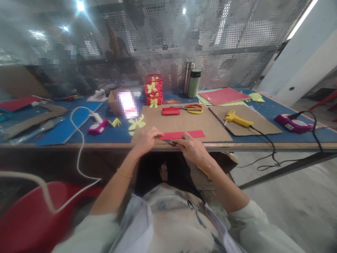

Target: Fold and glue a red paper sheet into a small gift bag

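Note:
A strip of red paper point(195, 134) lies along the front of a brown cardboard sheet point(218, 131) on the table. My left hand point(146, 140) is closed, pinching the strip's left end. From the right, my right hand point(193, 149) closes around a small tool with a grey pointed blade point(170, 142) at the strip's near edge; its handle is hidden in my fingers. Farther back on the cardboard are a folded red paper piece point(170, 111) and scissors with red and yellow handles point(194, 109).
On the right, a yellow glue gun point(238, 119) rests on another cardboard piece point(260, 127), its cord hanging over the edge. Stacked red pieces with yellow bows point(153, 89), bottles point(193, 84) and red sheets point(223, 95) stand behind. A white cable point(79, 154) hangs at left.

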Action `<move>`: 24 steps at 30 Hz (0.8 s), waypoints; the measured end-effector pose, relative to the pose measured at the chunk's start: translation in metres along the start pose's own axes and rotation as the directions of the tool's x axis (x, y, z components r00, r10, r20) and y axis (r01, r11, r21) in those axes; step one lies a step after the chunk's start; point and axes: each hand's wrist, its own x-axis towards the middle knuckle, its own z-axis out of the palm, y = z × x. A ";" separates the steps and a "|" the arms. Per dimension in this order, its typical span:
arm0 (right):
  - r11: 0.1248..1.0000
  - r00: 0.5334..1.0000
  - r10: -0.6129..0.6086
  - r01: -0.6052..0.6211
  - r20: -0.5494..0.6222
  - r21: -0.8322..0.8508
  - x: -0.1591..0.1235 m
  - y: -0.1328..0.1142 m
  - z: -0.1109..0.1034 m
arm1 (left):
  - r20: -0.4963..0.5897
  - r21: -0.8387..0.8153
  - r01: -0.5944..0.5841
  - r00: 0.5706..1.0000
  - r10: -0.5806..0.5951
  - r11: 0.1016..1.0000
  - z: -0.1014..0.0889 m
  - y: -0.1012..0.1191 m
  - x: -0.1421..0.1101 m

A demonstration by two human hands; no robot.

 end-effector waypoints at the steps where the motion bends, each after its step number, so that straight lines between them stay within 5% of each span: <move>1: 1.000 1.000 -0.006 0.006 0.002 0.001 0.000 0.000 0.000 | 0.001 -0.003 -0.003 1.000 0.003 1.000 0.000 -0.001 0.000; 8: 0.995 0.997 -0.066 0.068 -0.029 0.079 -0.007 0.009 0.003 | -0.012 -0.013 -0.036 0.999 0.035 0.999 0.001 -0.004 -0.001; 13: 0.957 0.962 -0.125 0.181 -0.242 0.225 -0.020 0.042 -0.011 | -0.022 -0.016 -0.035 0.999 0.035 0.999 0.002 -0.007 -0.002; 18: 0.993 0.905 0.096 -0.062 -0.415 0.096 -0.009 0.104 -0.030 | -0.068 0.002 -0.059 0.996 0.059 0.998 0.006 -0.011 -0.003; 21: 0.966 0.910 0.214 -0.251 -0.354 -0.061 0.007 0.131 -0.031 | -0.101 -0.001 -0.078 0.992 0.077 0.997 0.007 -0.009 -0.005; 24: 0.932 0.935 0.226 -0.290 -0.274 -0.220 0.015 0.139 -0.026 | -0.097 -0.006 -0.063 0.993 0.063 0.998 0.005 -0.003 -0.007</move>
